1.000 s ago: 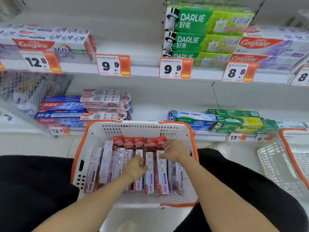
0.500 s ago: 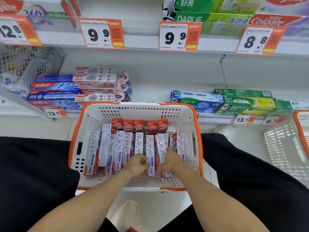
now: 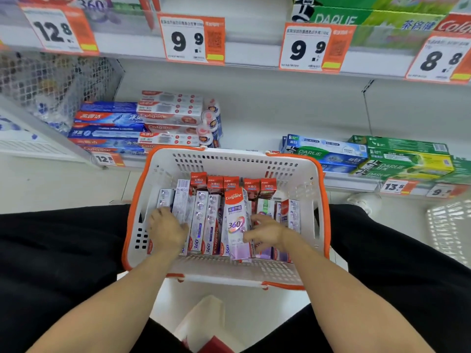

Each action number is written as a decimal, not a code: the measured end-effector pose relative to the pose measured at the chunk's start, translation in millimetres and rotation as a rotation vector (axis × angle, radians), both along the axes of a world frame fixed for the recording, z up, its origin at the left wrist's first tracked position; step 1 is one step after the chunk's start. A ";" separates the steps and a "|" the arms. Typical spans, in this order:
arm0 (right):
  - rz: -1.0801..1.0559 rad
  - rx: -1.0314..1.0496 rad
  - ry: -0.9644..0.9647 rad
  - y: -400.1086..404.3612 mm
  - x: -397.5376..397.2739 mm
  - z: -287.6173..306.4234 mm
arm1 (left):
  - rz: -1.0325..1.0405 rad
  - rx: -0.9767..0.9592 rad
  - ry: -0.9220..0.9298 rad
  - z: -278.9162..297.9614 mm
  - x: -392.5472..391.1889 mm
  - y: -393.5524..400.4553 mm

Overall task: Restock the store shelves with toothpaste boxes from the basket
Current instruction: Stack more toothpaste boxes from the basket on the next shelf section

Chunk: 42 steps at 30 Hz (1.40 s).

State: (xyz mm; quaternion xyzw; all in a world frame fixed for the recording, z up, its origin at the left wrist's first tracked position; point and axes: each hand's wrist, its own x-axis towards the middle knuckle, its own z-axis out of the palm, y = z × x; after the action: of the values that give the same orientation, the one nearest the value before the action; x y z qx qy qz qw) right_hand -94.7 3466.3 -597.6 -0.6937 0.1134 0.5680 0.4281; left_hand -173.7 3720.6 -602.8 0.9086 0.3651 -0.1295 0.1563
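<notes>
- Toothpaste boxes (image 3: 204,220) stand packed on edge in the white basket (image 3: 312,200) with the orange rim, which sits between the person's knees in front of the lower shelf (image 3: 356,180); none has reached the shelf yet.
- Head view, hands: the left hand (image 3: 167,229) rests on the boxes at the left end of the row, fingers bent over their tops; whether this grip is actually clenched round a box I cannot tell.
- Head view, right side: the right hand (image 3: 265,233) has thumb and fingers curled against the raised Colgate 360 box (image 3: 235,222), which tilts up above its neighbours, so this grip looks to be grasping that box.
- Risk, as I judge it: the row is tight, so pulling the raised box out could drag the adjoining cartons up or tip them over; a light pinch on a slick face might also let it slide back.
- Further risk: the shelf stacks of Colgate boxes (image 3: 170,118) and Darlie boxes (image 3: 328,154) look loosely piled, so a careless push could knock them askew.
- Materials: cartons are long, thin, glossy printed card with sharp edges, easily dented; a back row of short red box ends (image 3: 215,183) shows behind them.
- The basket is rigid perforated plastic; price tags (image 3: 192,38) are flat paper cards.
</notes>
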 end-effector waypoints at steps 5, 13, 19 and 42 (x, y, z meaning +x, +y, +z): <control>0.018 0.016 -0.026 11.7 3.0 1.1 | -0.028 -0.087 -0.013 -1.5 -5.0 -3.6; 0.031 -0.008 -0.054 4.8 17.8 18.5 | 0.323 -0.468 0.010 17.7 -2.7 -1.4; 0.023 0.120 -0.069 15.6 36.5 43.9 | 0.575 -1.176 -0.061 65.2 -0.7 2.1; -0.138 0.513 -0.959 82.5 28.5 222.6 | 0.169 -1.403 -0.536 278.8 66.3 4.9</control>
State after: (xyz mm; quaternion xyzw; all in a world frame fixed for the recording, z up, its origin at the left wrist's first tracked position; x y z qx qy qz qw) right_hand -66.2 3548.8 -375.0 -0.7392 -0.1913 0.1683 0.6234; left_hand -107.4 3725.5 -324.0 0.5654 0.2150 -0.0937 0.7908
